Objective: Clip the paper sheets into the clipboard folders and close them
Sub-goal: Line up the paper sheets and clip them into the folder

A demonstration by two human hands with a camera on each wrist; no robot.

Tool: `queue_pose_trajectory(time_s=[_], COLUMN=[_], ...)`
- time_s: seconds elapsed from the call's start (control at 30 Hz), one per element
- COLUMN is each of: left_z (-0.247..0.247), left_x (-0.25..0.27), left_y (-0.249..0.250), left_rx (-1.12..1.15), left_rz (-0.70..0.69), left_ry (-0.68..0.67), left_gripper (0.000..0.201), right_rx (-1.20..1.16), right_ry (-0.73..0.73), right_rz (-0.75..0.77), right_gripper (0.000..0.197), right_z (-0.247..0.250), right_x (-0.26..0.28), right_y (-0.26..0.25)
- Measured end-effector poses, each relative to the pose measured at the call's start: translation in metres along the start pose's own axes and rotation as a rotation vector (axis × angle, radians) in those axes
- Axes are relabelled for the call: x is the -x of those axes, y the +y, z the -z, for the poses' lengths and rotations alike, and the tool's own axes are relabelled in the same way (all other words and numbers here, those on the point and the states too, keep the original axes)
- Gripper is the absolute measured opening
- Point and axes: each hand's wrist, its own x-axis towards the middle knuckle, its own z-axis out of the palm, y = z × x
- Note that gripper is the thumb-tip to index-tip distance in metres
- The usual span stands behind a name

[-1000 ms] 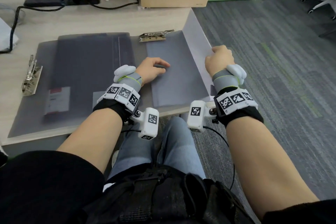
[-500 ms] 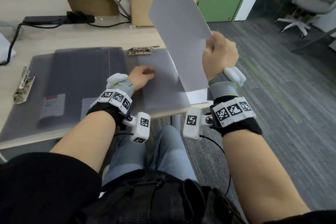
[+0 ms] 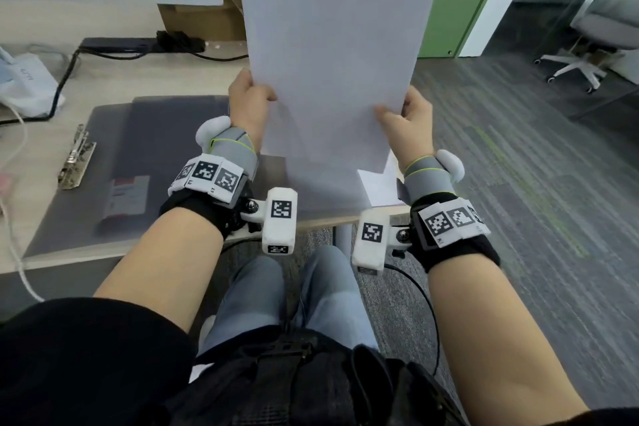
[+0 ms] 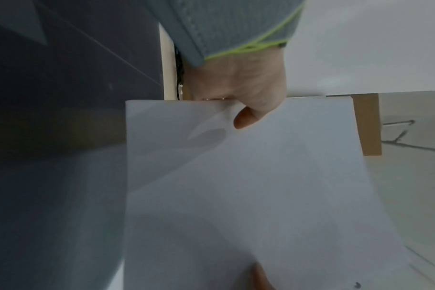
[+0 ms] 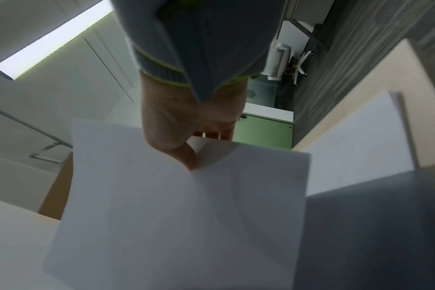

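A stack of white paper sheets stands upright in front of me, lifted above the desk. My left hand pinches its left edge and my right hand pinches its right edge, thumbs on the near face. The left wrist view shows the left hand with its thumb on the sheets; the right wrist view shows the right hand pinching the sheets. A dark grey clipboard folder lies open on the desk at the left, its metal clip at its left edge. The paper hides the folder on the right.
More white paper lies near the desk's right corner. A power strip with black cables, cardboard boxes and a white bag stand at the back. An office chair is on the carpet to the right.
My right hand lifted the sheets from the open right folder and swung them upright. My left hand left the folder and took the left edge of the sheets.
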Motion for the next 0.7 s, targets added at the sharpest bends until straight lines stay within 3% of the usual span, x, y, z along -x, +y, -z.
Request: queue_pose_trajectory(time_s=[0.17, 0.27, 0.43, 0.57, 0.63, 0.7], left_z=[0.010, 0.014, 0.023, 0.018, 0.016, 0.020], left_x=[0.012, 0.015, 0.012, 0.015, 0.013, 0.007], left_y=[0.002, 0.023, 0.036, 0.031, 0.032, 0.033], left_rx=[-0.068, -0.043, 0.050, -0.003, 0.010, 0.037], left_rz=[-0.024, -0.067, -0.179, -0.122, -0.096, -0.079], left_ry=[-0.045, -0.018, -0.008, -0.095, -0.109, -0.117], left_gripper=[0.014, 0.010, 0.025, 0.009, 0.015, 0.015], right_rx=[-0.145, -0.227, -0.300, -0.164, -0.185, -0.258], right_ry=[-0.038, -0.029, -0.039, -0.077, -0.039, 0.018], right_rz=[-0.193, -0.160, -0.151, -0.212, -0.185, -0.148], right_gripper=[0.030, 0.027, 0.030, 0.019, 0.007, 0.010], right_z=[-0.015, -0.021, -0.026, -0.032, -0.035, -0.039], right_x=[0.000, -0.006, -0.009, -0.005, -0.008, -0.015], right_y=[0.019, 0.006, -0.010, -0.003, -0.009, -0.015])
